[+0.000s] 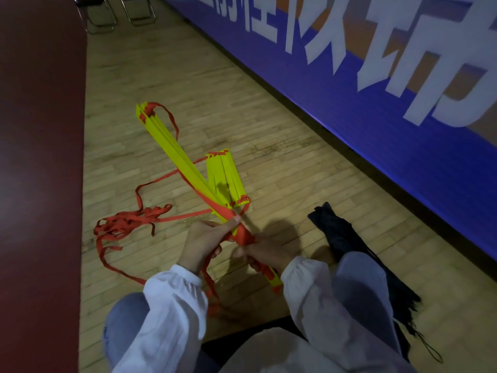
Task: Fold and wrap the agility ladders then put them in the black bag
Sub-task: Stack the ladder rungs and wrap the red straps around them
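- On the wooden floor (215, 76) in front of a seated person, the head camera shows a ladder bundle (172, 149) of yellow slats slanting from upper left down to the hands.
- The left hand (204, 243) pinches a red strap (243, 235) between thumb and fingers, right against the bundle, where several turns of strap are wound round the slats.
- The right hand (266, 254) is curled round the bundle's near end, just below those turns; a short yellow and red tip sticks out past its wrist.
- Both hands sit close together on the same bundle.
- Loose strap runs from the bundle leftward to a tangled heap on the floor, and more hangs down below the left hand.
- A second bundle (226, 176) of yellow slats lies flat on the floor just beyond the hands, slightly fanned.
- The black bag (341, 238) lies crumpled on the floor to the right of the right hand, partly hidden by a white sleeve (309, 286).
- A blue banner (349, 90) with white characters lines the right side; chair legs (107, 14) stand at the top left.
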A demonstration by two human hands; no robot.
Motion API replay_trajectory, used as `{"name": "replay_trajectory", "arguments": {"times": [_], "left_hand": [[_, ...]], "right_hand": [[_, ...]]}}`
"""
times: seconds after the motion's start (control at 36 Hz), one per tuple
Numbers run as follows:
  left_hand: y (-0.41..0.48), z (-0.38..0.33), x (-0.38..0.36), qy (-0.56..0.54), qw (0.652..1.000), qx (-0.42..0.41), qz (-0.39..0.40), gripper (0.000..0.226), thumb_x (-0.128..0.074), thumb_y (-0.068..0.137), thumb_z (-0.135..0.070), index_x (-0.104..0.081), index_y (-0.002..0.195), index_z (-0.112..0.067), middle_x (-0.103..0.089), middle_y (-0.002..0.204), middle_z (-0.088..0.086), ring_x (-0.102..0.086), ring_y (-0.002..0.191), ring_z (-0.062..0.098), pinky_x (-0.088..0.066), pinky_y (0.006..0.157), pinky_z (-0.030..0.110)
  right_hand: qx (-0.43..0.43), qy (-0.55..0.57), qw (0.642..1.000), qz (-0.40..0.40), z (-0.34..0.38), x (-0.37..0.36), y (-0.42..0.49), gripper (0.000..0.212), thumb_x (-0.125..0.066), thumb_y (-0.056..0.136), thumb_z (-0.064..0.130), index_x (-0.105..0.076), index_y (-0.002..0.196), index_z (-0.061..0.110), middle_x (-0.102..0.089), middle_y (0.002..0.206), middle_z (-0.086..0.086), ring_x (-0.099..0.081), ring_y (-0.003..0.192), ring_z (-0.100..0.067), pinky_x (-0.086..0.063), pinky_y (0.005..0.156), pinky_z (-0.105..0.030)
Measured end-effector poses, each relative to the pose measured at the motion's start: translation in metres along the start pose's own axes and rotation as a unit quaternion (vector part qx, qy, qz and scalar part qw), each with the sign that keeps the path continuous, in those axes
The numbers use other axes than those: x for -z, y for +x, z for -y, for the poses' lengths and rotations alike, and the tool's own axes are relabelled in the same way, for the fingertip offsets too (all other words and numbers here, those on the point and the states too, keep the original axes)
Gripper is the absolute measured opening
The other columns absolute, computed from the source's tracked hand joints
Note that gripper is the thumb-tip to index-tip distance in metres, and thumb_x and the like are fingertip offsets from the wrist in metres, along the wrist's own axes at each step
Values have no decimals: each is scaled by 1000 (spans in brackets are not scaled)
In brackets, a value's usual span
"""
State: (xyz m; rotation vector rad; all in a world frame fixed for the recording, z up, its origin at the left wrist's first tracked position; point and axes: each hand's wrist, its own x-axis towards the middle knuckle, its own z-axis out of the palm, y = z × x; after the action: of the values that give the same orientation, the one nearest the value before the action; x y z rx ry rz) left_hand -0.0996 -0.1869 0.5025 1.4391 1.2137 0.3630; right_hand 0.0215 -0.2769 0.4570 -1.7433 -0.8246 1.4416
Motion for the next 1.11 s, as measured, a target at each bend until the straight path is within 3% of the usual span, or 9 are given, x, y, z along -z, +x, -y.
{"name": "replay_trajectory", "arguments": {"times": [0.14,0.22,0.31,0.5,0.58,0.78,0.97,1.03,1.11], "left_hand": [[-2,0,-7,-5,999,-12,-43,42,-77,78,-33,-68,60,4,-40,31,2,-31,27,11,-23,35,16],[-2,1,-6,-4,999,-22,-38,39,-76,79,-31,-62,53,-6,-39,35,4,-33,29,12,-23,35,17],[-4,0,-3,-19,999,-33,-10,36,-74,81,-28,-69,69,5,-42,36,0,-35,30,10,-25,35,16],[-11,-8,5,-34,997,-8,72,37,-70,85,-31,-69,95,5,-60,48,3,-48,34,9,-38,35,17],[-10,-12,13,-62,983,23,170,41,-61,89,-38,-66,107,-2,-74,88,15,-58,45,15,-47,40,20],[-5,-13,18,-61,973,55,215,32,-51,96,-36,-65,104,-8,-72,104,18,-57,46,16,-47,39,20],[2,-9,7,-81,984,34,157,39,-56,95,-30,-68,102,6,-69,98,27,-53,43,15,-42,37,20],[3,-8,3,-62,990,28,122,42,-62,91,-33,-72,92,7,-67,83,31,-49,40,16,-40,37,20],[2,-10,-4,-38,997,14,73,43,-65,89,-32,-71,82,10,-58,49,17,-43,31,14,-35,35,18]], "right_hand": [[4,46,999,16,-1,0,0,23,-68,82,27,-58,63,22,-49,55,4,-45,49,-10,-36,54,-26],[10,78,996,30,-2,1,2,41,-65,74,59,-62,65,19,-50,60,0,-46,49,-11,-37,51,-26],[6,121,991,65,-4,7,1,66,-48,74,82,-62,73,17,-46,58,1,-42,49,-12,-36,47,-22],[19,148,987,55,-6,12,3,71,-58,64,82,-57,78,12,-40,54,1,-35,43,-9,-27,43,-21],[22,155,987,42,-9,14,5,77,-65,54,84,-58,78,11,-42,53,2,-37,42,-8,-28,42,-21],[34,130,989,-53,-16,21,6,65,-68,50,82,-66,67,19,-54,53,6,-48,45,-7,-35,48,-24],[86,71,984,-136,-15,17,4,31,-67,81,55,-63,72,25,-58,50,13,-54,50,-1,-40,52,-20],[98,61,982,-148,-16,14,6,31,-71,79,54,-60,69,27,-58,49,16,-54,51,1,-40,57,-22],[102,42,978,-177,-19,12,10,43,-75,71,60,-55,63,23,-55,51,11,-52,57,-8,-40,60,-30]]}}
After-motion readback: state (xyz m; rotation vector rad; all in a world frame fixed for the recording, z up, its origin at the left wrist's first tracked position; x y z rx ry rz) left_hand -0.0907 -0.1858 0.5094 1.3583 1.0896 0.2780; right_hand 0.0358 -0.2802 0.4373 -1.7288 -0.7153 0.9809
